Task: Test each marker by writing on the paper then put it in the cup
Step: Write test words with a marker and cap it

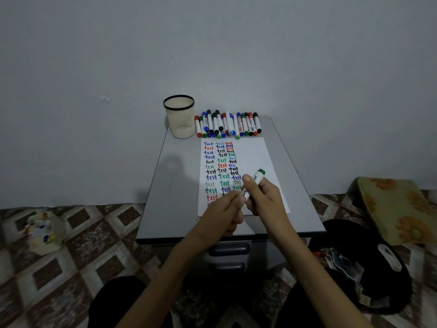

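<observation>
A white sheet of paper [253, 152] lies on the grey cabinet top [175, 190], with three columns of the word "test" in several colours. My right hand [266, 197] grips a white marker [256, 177] with a green end that points up and away. My left hand [224, 209] pinches the marker's lower end over the paper; the tip or cap there is hidden by my fingers. A cream mesh cup [179, 119] with a black rim stands at the back left. A row of several markers [228, 124] lies behind the paper, to the right of the cup.
The cabinet has drawers [228, 249] below its front edge. On the patterned floor at the left sits a cream holder with coloured items [45, 233]. At the right are a floral cushion [402, 209] and a black round object with clutter [369, 263].
</observation>
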Demonstrator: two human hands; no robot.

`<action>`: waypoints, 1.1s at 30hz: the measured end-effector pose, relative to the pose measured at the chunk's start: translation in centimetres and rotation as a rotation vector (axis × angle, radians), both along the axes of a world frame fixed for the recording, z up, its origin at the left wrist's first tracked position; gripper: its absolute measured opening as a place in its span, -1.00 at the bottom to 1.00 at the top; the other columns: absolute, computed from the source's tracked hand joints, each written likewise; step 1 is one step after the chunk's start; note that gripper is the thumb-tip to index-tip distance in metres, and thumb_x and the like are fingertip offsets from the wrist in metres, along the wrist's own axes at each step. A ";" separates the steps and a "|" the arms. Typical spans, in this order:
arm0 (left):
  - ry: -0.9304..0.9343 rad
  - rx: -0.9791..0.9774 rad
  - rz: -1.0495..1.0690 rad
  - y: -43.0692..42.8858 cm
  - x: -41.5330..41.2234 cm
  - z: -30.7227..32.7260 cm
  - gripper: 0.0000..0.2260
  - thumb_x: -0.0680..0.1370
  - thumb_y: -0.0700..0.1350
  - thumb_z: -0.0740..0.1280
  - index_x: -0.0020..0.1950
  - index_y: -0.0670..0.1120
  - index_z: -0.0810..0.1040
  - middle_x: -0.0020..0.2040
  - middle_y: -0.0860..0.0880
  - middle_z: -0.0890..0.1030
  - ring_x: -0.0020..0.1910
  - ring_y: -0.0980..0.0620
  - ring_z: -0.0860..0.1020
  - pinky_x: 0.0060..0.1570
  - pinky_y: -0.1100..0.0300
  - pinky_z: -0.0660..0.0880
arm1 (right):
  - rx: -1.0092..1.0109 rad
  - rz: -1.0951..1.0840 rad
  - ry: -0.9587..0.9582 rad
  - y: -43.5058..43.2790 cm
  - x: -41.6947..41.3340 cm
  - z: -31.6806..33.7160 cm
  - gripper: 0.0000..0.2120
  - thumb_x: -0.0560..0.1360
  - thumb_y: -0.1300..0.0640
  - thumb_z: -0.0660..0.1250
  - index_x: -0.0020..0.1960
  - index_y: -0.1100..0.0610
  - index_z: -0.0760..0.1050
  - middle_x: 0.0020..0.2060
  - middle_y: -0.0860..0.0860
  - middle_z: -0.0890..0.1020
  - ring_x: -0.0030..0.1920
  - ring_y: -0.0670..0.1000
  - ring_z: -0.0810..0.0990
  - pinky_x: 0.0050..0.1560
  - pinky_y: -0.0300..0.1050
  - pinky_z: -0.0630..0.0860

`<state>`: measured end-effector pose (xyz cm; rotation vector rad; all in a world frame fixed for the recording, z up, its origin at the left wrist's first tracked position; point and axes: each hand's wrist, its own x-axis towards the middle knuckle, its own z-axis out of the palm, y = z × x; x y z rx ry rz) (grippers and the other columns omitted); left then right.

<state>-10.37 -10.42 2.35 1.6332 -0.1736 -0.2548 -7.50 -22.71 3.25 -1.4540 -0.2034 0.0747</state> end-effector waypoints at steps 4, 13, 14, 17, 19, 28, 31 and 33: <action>0.061 -0.093 0.008 -0.1 -0.1 0.4 -0.82 0.60 0.01 0.16 -0.16 0.00 0.43 -0.47 0.05 0.24 -0.56 0.14 0.14 -0.55 0.31 0.10 | 0.063 -0.012 0.036 0.0 -0.2 0.1 -0.77 0.63 0.12 0.17 -0.20 0.11 0.38 -0.55 -0.15 0.48 -0.55 -0.21 0.32 -0.52 -0.38 0.26; -0.298 0.294 0.335 3.2 1.2 -1.5 -0.82 0.55 0.09 0.20 -0.03 0.06 0.52 -0.33 0.04 0.50 -0.44 0.06 0.43 -0.45 0.20 0.42 | 0.280 -0.115 -0.003 -2.3 2.7 0.8 -0.78 0.44 0.01 0.34 -0.15 0.16 0.42 -0.43 -0.04 0.53 -0.48 -0.10 0.40 -0.52 -0.30 0.35; -0.355 0.375 0.399 4.2 1.8 -2.2 -0.87 0.58 0.00 0.20 0.01 0.04 0.52 -0.24 0.03 0.54 -0.35 0.02 0.51 -0.39 0.17 0.49 | 0.354 -0.115 0.004 -2.8 3.2 0.5 -0.79 0.42 0.06 0.37 -0.17 0.15 0.38 -0.38 -0.02 0.58 -0.45 -0.08 0.46 -0.50 -0.29 0.39; -0.498 0.611 0.443 6.7 3.6 -4.2 -0.78 0.60 -0.18 0.08 0.07 -0.04 0.51 -0.03 -0.04 0.51 -0.13 0.04 0.49 -0.25 0.34 0.45 | 0.422 -0.100 0.063 -3.1 4.3 -0.6 -0.81 0.49 0.27 0.35 -0.22 0.15 0.36 -0.25 0.14 0.63 -0.36 0.00 0.58 -0.42 -0.24 0.53; -0.569 0.821 0.411 7.9 4.7 -5.7 -0.72 0.55 -0.13 0.05 0.08 -0.06 0.53 0.03 -0.07 0.51 -0.06 0.03 0.45 -0.10 0.15 0.46 | 0.389 -0.089 0.107 -2.4 4.7 -1.7 -0.87 0.52 0.33 0.30 -0.17 0.20 0.42 -0.19 0.19 0.63 -0.33 0.06 0.62 -0.38 -0.18 0.59; -0.530 0.954 0.278 8.7 4.5 -7.6 -0.52 0.52 0.21 0.04 0.29 -0.02 0.43 0.32 -0.02 0.41 0.27 0.02 0.37 0.32 0.04 0.27 | 0.132 -0.026 0.123 -1.0 5.9 -4.4 -0.85 0.41 0.34 0.45 -0.16 0.29 0.48 -0.27 0.25 0.62 -0.35 0.17 0.58 -0.42 -0.11 0.53; -0.561 0.998 0.277 8.5 4.3 -7.6 -0.52 0.50 0.20 0.07 0.28 -0.03 0.45 0.31 -0.04 0.43 0.27 -0.01 0.37 0.30 0.11 0.22 | -0.007 -0.099 0.062 -0.3 6.1 -4.5 -0.75 0.41 0.29 0.48 -0.24 0.23 0.38 -0.40 0.26 0.50 -0.50 0.09 0.48 -0.47 -0.13 0.46; -0.567 0.995 0.287 8.4 4.3 -7.5 -0.53 0.50 0.19 0.08 0.28 -0.03 0.46 0.30 -0.05 0.44 0.27 -0.01 0.38 0.29 0.14 0.20 | -0.086 -0.135 0.025 0.1 6.1 -4.6 -0.74 0.42 0.32 0.47 -0.25 0.24 0.36 -0.38 0.29 0.53 -0.50 0.06 0.54 -0.49 -0.15 0.50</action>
